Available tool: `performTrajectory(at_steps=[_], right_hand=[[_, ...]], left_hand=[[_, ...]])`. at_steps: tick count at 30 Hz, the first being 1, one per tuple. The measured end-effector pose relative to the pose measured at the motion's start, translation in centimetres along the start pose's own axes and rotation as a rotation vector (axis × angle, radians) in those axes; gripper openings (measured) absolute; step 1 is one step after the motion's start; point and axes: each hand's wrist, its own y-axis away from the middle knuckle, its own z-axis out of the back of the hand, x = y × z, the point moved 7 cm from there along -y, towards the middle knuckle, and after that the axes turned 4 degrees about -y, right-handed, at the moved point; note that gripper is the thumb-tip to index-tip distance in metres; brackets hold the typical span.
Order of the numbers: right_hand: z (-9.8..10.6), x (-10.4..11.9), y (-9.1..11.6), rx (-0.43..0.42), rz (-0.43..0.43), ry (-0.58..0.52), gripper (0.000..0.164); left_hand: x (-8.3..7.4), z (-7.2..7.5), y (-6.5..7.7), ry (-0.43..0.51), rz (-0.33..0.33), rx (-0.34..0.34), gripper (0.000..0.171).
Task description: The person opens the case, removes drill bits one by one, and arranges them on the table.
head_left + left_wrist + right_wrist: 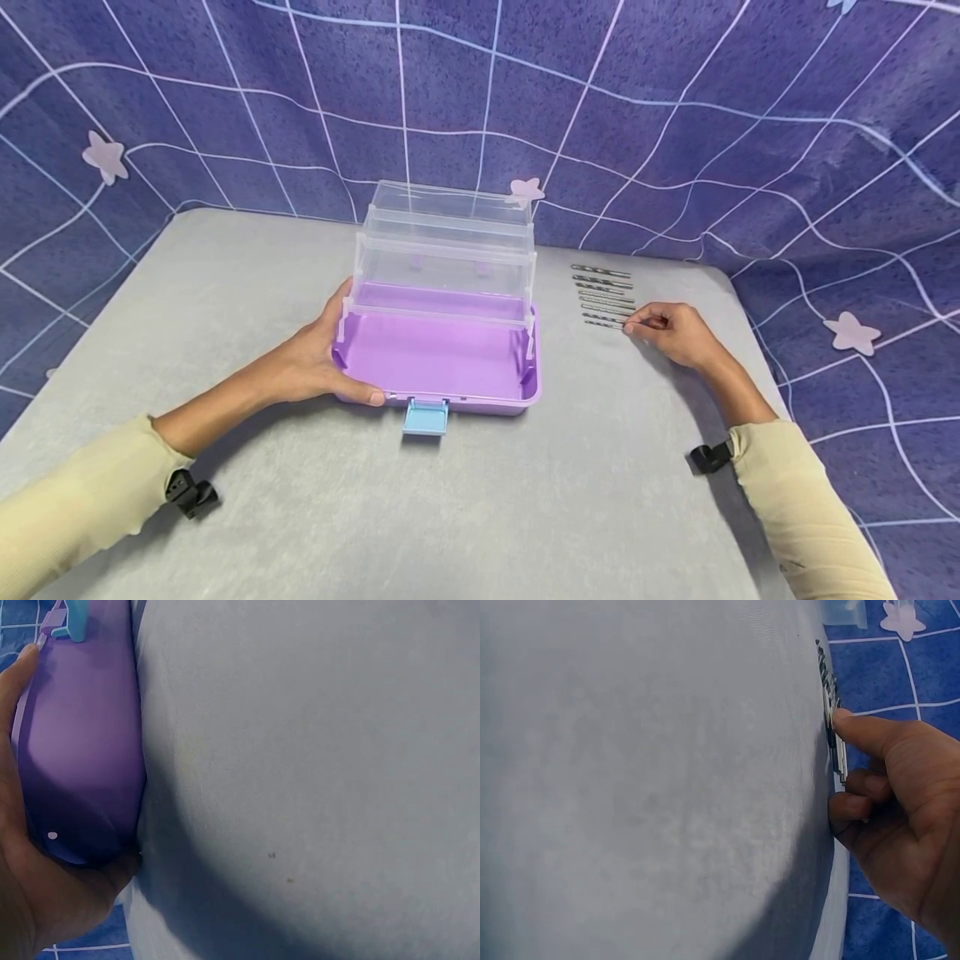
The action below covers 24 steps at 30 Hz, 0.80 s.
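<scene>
A purple storage box (pixel 442 404) stands on the table with its clear upper section (pixel 450 225) raised at the back. Its purple base has bare floor showing, and a light blue latch (pixel 425 418) hangs open at the front. My left hand (pixel 315 358) grips the box's left end, thumb on the front rim and fingers round the far side. To the right lies a row of metal drill bits (pixel 603 283). My right hand (pixel 671 332) pinches the shank end of the nearest drill bit (pixel 600 323) between thumb and fingers, close over the table.
The grey table (pixel 480 517) ends at a purple-blue curtain (pixel 480 92) with a grid and star pattern, which rises behind and along the sides. The bits lie side by side near the table's back right edge. Each sleeve bears a black wrist camera (pixel 712 457).
</scene>
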Motion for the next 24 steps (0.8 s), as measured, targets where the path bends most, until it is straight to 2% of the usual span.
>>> performTrajectory(at_steps=[14, 24], right_hand=[[0.18, -0.21, 0.43, -0.022, -0.037, -0.038, 0.015], [0.39, 0.18, 0.31, -0.03, -0.018, -0.036, 0.015]], left_hand=[[0.15, -0.17, -0.14, 0.012, -0.008, 0.008, 0.17], [-0.14, 0.02, -0.03, 0.008, -0.015, 0.004, 0.171]])
